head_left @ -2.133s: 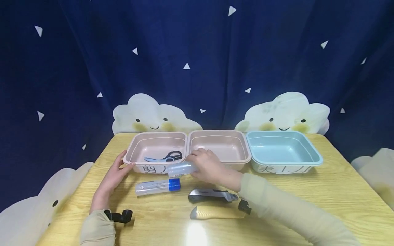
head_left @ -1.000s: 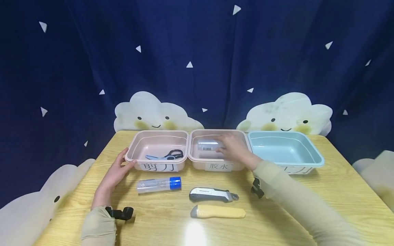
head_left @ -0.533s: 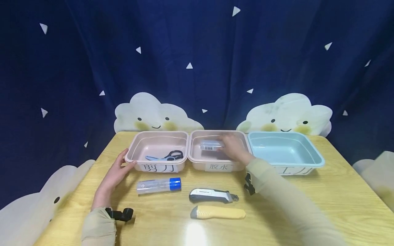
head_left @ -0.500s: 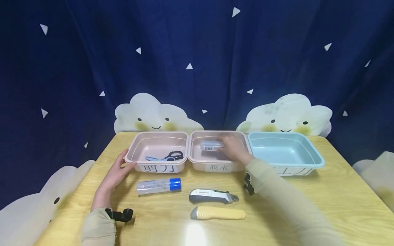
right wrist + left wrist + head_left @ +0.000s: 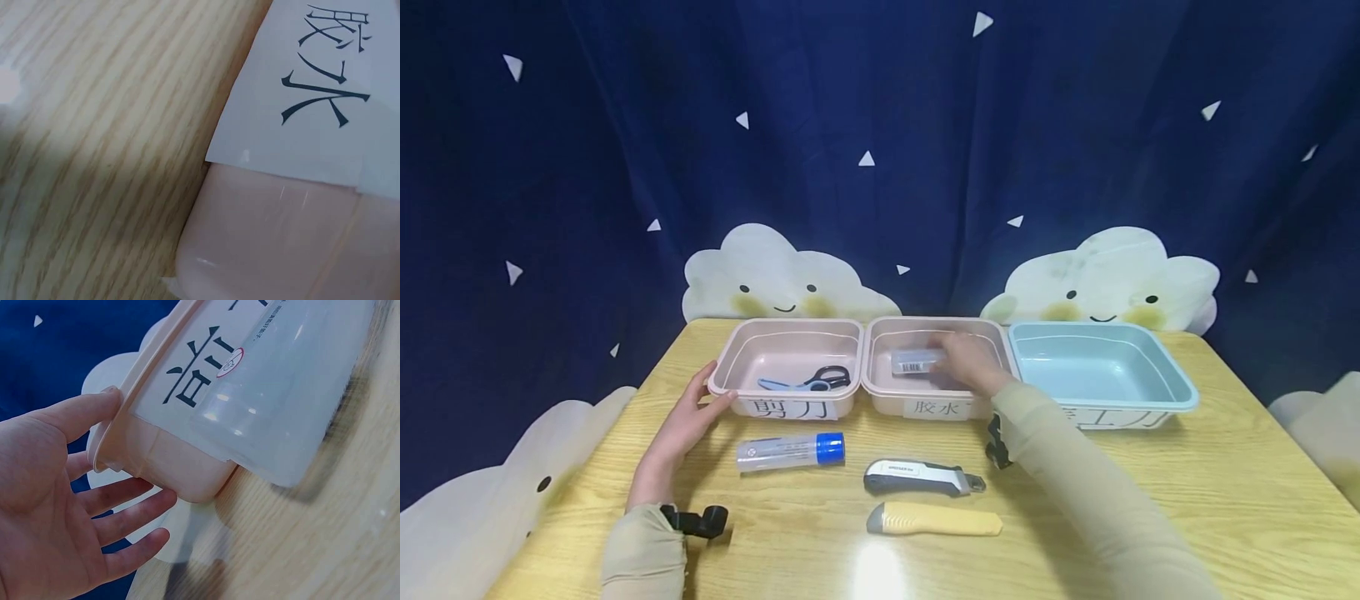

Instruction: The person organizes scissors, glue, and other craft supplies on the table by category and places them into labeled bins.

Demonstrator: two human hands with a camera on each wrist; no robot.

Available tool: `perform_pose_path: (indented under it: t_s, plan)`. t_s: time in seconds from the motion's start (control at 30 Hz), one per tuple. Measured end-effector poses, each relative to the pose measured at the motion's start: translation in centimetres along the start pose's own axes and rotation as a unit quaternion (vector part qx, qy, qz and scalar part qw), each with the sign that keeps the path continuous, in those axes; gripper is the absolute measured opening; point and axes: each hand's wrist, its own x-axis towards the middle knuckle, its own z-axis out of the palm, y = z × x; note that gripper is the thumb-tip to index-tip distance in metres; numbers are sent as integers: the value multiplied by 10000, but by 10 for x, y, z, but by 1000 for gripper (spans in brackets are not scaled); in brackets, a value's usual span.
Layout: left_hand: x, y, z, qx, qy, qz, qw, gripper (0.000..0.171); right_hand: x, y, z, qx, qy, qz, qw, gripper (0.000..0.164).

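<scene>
In the head view my right hand [image 5: 966,360] is inside the middle pink box [image 5: 880,385], holding the right end of a clear glue bottle [image 5: 913,362] that lies flat there. That end is hidden by the fingers. My left hand [image 5: 688,421] touches the front left corner of the left pink box [image 5: 722,390]; in the left wrist view the thumb rests on its rim and the other fingers are spread beside it. Inside that box lies a pair of scissors [image 5: 820,380] with blue and black handles. The right wrist view shows the middle box's label [image 5: 312,94] but no hand.
A blue-capped glue bottle [image 5: 790,452] lies before the left box. Further right are a grey-and-black utility knife [image 5: 921,477] and a yellow utility knife [image 5: 936,518]. A light blue box [image 5: 1176,398] stands at the right, and a dark curtain [image 5: 880,83] hangs behind.
My right hand has carried the clear glue bottle from in front of the boxes into the middle box, then shifted slightly toward the box's front. The left hand has stayed at its corner.
</scene>
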Motion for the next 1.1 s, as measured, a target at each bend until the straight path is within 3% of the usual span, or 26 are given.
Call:
perform_pose_path:
  t_s: [0.43, 0.67, 0.9, 1.1]
  plan:
    - [-2, 1, -2, -93, -121, -38, 9999, 75, 8, 6, 7, 407, -266, 132, 9987, 41]
    - [0, 3, -1, 12, -65, 17, 10000, 76, 8, 1, 3, 448, -159, 63, 9988, 41]
    - [1, 4, -4, 100, -17, -19, 9999, 78, 0, -19, -10, 715, -20, -200, 9972, 34]
    - [0, 3, -1, 71, -66, -47, 9999, 77, -10, -42, -10, 748, 392, -781, 9934, 26]
